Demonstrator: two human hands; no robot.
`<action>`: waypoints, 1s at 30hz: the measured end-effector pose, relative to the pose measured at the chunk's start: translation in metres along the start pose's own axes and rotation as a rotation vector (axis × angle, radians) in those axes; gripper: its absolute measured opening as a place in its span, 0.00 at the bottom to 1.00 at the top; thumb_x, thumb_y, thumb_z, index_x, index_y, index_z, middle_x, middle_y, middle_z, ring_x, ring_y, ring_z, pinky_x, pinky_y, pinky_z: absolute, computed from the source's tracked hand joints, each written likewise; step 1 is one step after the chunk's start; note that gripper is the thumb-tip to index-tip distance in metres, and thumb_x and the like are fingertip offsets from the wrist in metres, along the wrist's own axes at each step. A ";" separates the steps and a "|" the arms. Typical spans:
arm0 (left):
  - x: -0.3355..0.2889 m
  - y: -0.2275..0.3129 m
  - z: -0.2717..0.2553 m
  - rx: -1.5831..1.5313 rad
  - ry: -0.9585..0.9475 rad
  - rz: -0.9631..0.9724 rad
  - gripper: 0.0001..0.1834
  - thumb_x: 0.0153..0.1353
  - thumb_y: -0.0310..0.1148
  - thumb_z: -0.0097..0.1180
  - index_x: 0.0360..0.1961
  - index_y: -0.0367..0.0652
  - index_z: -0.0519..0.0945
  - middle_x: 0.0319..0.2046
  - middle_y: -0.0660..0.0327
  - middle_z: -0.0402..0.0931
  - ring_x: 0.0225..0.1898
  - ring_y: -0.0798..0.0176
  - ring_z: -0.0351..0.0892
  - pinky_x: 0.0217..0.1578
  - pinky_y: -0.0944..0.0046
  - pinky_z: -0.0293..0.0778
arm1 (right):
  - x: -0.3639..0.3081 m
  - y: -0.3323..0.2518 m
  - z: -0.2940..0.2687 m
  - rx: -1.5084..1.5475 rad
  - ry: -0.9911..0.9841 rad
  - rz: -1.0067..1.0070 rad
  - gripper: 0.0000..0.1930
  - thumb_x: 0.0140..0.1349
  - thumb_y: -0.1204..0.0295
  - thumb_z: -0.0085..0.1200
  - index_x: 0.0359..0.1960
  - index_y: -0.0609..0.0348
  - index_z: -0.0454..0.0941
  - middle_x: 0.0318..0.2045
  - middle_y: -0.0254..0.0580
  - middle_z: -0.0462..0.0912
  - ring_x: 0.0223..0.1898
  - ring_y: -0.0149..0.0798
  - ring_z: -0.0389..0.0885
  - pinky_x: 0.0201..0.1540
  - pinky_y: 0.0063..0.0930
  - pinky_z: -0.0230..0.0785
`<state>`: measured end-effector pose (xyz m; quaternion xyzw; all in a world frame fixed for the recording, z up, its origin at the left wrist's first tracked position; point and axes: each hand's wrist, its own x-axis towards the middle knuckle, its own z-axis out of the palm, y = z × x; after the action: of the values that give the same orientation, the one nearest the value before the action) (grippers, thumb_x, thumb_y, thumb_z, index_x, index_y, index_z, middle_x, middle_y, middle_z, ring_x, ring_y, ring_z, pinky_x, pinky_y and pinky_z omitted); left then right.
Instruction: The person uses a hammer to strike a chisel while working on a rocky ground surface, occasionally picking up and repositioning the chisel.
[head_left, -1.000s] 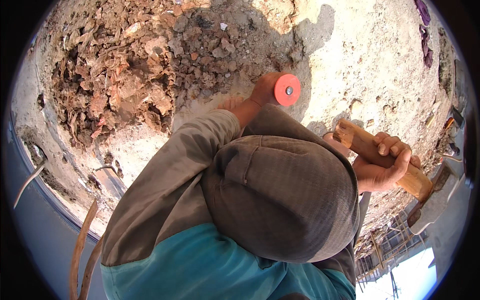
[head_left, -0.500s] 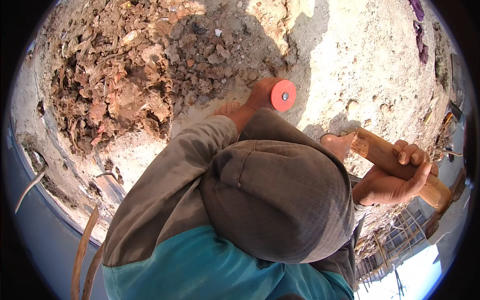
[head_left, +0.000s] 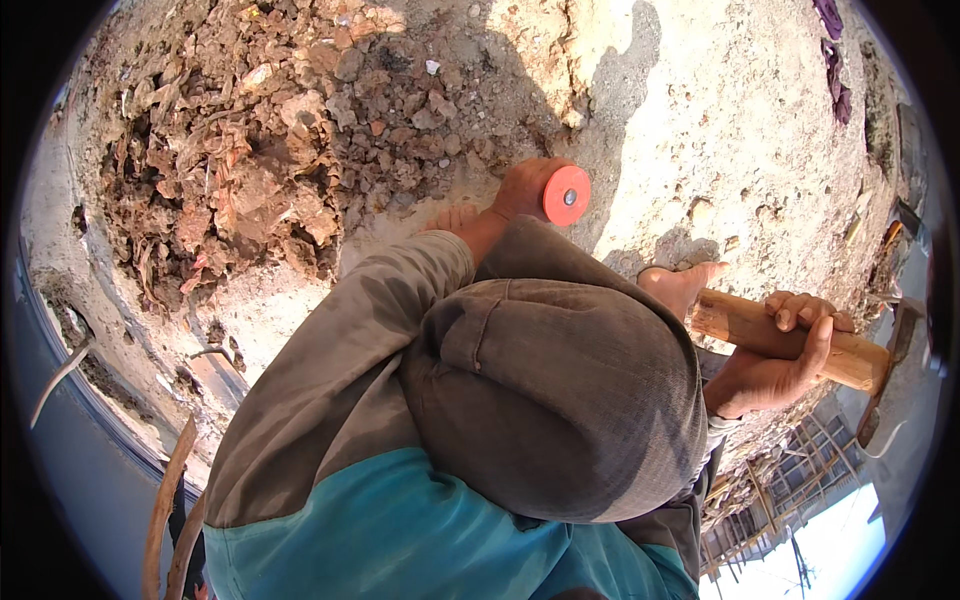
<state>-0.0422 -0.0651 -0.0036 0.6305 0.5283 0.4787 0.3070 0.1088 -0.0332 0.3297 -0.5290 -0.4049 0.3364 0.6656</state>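
My left hand (head_left: 525, 190) is wrapped round a chisel whose round red guard (head_left: 552, 205) faces up, with a small grey metal end (head_left: 570, 197) at its centre. The chisel's lower part is hidden beneath the guard and hand. On the right, my right hand (head_left: 775, 365) grips the thick wooden handle of a hammer (head_left: 742, 322). Its long, narrow metal head (head_left: 893, 370) is at the handle's far right end. My bent knee in dark trousers (head_left: 560, 400) fills the middle, between both hands.
Broken brown rubble and scraps (head_left: 230, 190) are heaped at the upper left. My bare foot (head_left: 672, 287) rests on pale, rough ground (head_left: 740, 130). Curved wooden sticks (head_left: 165, 510) stand at lower left; a purple cloth (head_left: 835, 70) lies at upper right.
My right hand has shifted slightly left, and the hammer has swung so its handle lies more level, its head higher. My left hand and the chisel have hardly moved.
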 end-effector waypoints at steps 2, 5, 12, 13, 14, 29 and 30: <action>0.003 0.001 -0.001 -0.017 -0.012 -0.050 0.30 0.39 0.39 0.72 0.46 0.50 0.74 0.32 0.57 0.79 0.34 0.50 0.80 0.36 0.54 0.76 | 0.000 0.020 0.007 0.134 -0.059 -0.068 0.10 0.60 0.73 0.56 0.38 0.55 0.67 0.21 0.33 0.68 0.23 0.28 0.69 0.29 0.25 0.68; 0.011 0.004 -0.005 -0.033 0.001 -0.099 0.29 0.41 0.40 0.71 0.46 0.49 0.73 0.34 0.55 0.80 0.35 0.49 0.81 0.36 0.54 0.76 | -0.039 0.079 -0.018 -0.416 0.009 -0.019 0.11 0.59 0.74 0.57 0.40 0.58 0.68 0.23 0.35 0.71 0.23 0.28 0.71 0.29 0.25 0.68; 0.014 0.001 -0.012 -0.053 -0.013 -0.048 0.31 0.40 0.40 0.72 0.47 0.52 0.73 0.31 0.56 0.80 0.32 0.49 0.81 0.30 0.53 0.76 | -0.060 0.050 -0.043 -0.526 -0.209 0.533 0.14 0.56 0.77 0.59 0.42 0.65 0.71 0.26 0.39 0.76 0.23 0.29 0.74 0.28 0.24 0.70; 0.011 0.000 -0.010 -0.015 -0.012 -0.033 0.31 0.39 0.40 0.73 0.47 0.53 0.73 0.30 0.56 0.80 0.31 0.50 0.81 0.30 0.54 0.76 | -0.047 0.028 -0.030 -0.389 -0.146 0.479 0.14 0.56 0.78 0.60 0.43 0.66 0.71 0.26 0.39 0.77 0.23 0.29 0.74 0.27 0.24 0.70; 0.008 -0.002 -0.007 0.008 -0.008 0.012 0.31 0.38 0.40 0.73 0.47 0.53 0.73 0.29 0.57 0.79 0.30 0.50 0.81 0.29 0.54 0.76 | -0.030 0.008 -0.017 -0.263 -0.070 0.391 0.13 0.57 0.77 0.58 0.42 0.64 0.70 0.25 0.40 0.76 0.22 0.30 0.74 0.27 0.25 0.71; 0.007 0.005 -0.004 0.046 -0.065 -0.153 0.27 0.45 0.37 0.70 0.48 0.50 0.74 0.36 0.56 0.80 0.35 0.48 0.81 0.34 0.53 0.76 | -0.049 0.044 -0.037 -0.533 -0.307 0.593 0.11 0.58 0.79 0.57 0.41 0.66 0.71 0.26 0.41 0.76 0.22 0.29 0.74 0.28 0.23 0.71; 0.007 0.002 -0.004 0.018 -0.062 -0.110 0.28 0.44 0.38 0.70 0.48 0.52 0.74 0.33 0.56 0.79 0.33 0.49 0.80 0.32 0.53 0.75 | -0.036 0.020 -0.027 -0.411 -0.246 0.510 0.12 0.58 0.79 0.57 0.42 0.67 0.71 0.27 0.41 0.77 0.22 0.29 0.74 0.28 0.22 0.71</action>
<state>-0.0453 -0.0591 0.0020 0.6180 0.5566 0.4366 0.3431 0.1163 -0.0717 0.3005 -0.6915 -0.3962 0.4646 0.3860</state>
